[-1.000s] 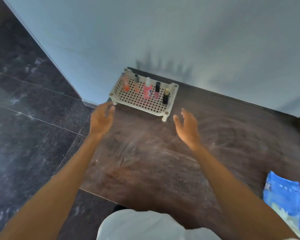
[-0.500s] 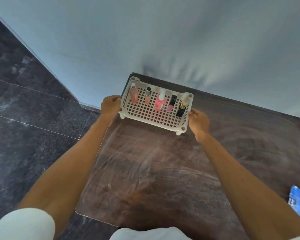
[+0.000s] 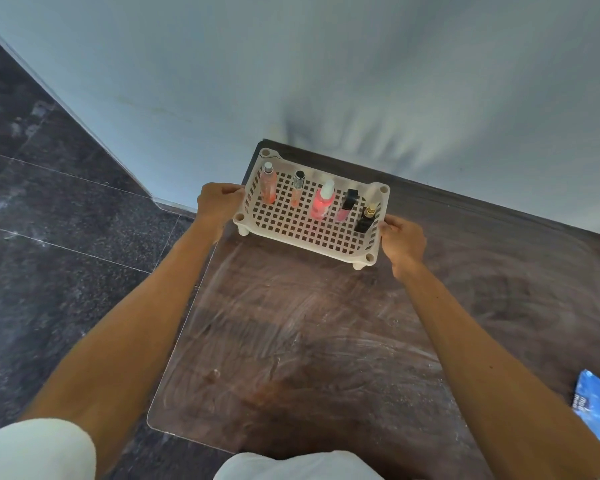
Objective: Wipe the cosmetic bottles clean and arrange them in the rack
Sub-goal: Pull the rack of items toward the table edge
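Fingertips of the left hand (image 3: 219,202) and right hand (image 3: 403,239) are hidden behind the rack (image 3: 302,230) end walls. The blue packet (image 3: 598,407) is cut off by the right edge; its print is too small to read. Bottle labels are illegible.

Both arms reach forward, left hand (image 3: 219,202) and right hand (image 3: 404,237) each closed in a grip.

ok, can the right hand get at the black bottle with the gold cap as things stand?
Probably yes. The right hand grips the rack end right beside the black bottle, with nothing between them, but it would have to let go first.
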{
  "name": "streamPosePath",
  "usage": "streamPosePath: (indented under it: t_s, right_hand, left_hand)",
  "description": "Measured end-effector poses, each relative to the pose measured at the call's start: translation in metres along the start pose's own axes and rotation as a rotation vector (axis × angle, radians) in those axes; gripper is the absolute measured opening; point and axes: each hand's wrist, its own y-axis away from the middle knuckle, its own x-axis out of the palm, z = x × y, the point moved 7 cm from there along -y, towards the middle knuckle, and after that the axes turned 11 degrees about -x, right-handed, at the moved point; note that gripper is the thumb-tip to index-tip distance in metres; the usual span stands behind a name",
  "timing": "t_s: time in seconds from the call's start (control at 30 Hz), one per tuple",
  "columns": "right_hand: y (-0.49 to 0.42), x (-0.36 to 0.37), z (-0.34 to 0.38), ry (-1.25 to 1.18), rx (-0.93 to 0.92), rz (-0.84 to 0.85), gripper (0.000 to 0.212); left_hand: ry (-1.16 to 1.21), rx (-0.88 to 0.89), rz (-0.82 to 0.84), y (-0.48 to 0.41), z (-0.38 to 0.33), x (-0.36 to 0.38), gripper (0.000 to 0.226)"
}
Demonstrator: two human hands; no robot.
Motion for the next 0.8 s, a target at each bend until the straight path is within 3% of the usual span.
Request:
streamPosePath:
  t_s: [0.3,0.67,0.8]
  right_hand:
    - [0.011,-0.023,0.004,0.000,-0.027,-0.037,0.028]
    - [0.037,-0.102,-0.023,-0.025,-0.060,-0.092,0.024]
    - [0.055,-0.139,-0.048,-0.004,-0.032,-0.125,0.023]
  left_hand:
    - [0.001,0.021,0.027,0.023,-0.005,0.006,0.028]
    - [-0.004,0.065,0.101,0.086,-0.002,0.053,0.031]
    - [0.003,0.051,0.149,0.108,0.012,0.081,0.019]
